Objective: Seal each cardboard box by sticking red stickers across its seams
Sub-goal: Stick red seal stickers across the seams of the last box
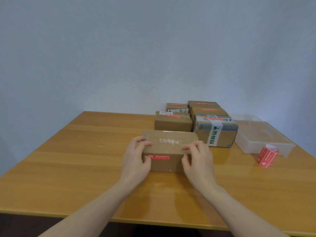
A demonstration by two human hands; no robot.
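A long cardboard box (168,146) lies in the middle of the wooden table (68,159), with clear tape on its top and a red sticker (158,157) on its near side. My left hand (136,159) grips the box's left end, fingers curled over the top edge and thumb on the near side. My right hand (198,161) grips the right end the same way. A roll of red stickers (267,155) stands to the right, apart from both hands.
Several cardboard boxes with red stickers on top stand in two rows behind, among them a plain one (173,123) and one with green print (216,131). A clear plastic tray (261,134) lies at the right. A pale wall rises behind the table.
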